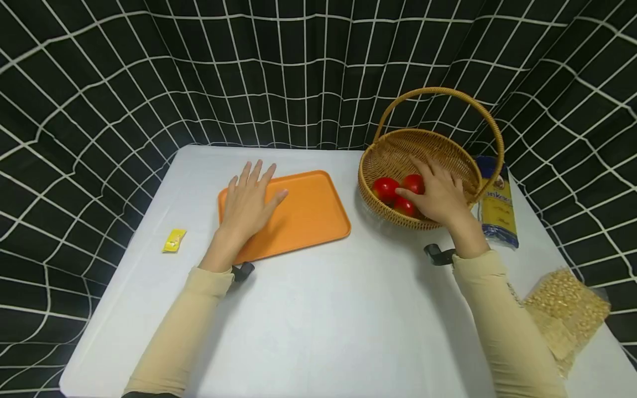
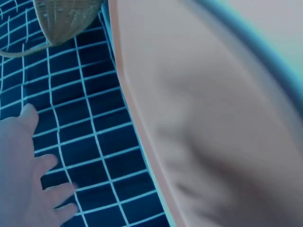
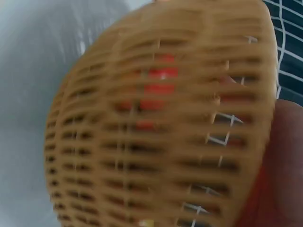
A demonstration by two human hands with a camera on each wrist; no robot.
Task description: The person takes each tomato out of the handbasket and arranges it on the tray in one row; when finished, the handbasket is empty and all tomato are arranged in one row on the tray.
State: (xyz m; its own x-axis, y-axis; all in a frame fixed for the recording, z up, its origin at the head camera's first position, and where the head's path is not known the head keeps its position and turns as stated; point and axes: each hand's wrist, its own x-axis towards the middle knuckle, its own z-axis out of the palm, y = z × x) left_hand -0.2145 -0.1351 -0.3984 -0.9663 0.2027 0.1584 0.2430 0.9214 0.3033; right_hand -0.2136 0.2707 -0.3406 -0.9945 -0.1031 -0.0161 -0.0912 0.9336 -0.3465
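Note:
My left hand (image 1: 246,207) hovers over the left part of an orange tray (image 1: 311,210), fingers spread and holding nothing. In the left wrist view that tray (image 2: 142,118) stretches beside the hand (image 2: 23,175). On the right, my right hand (image 1: 440,193) reaches over the front of a wicker basket (image 1: 433,143) with a tall arched handle. Inside sit glossy round red fruits (image 1: 385,189), partly hidden by the hand. Its thumb and fingers are spread above them, the thumb overlapping one. The right wrist view shows mostly the woven basket side (image 3: 156,142), with red behind its gaps.
A small yellow packet (image 1: 174,241) lies left of the tray. Right of the basket is a blue and yellow bag (image 1: 500,207). A clear bag of pale yellow grains (image 1: 572,304) lies by my right forearm. Black netted-pattern cloth (image 1: 278,72) surrounds the white table (image 1: 318,315).

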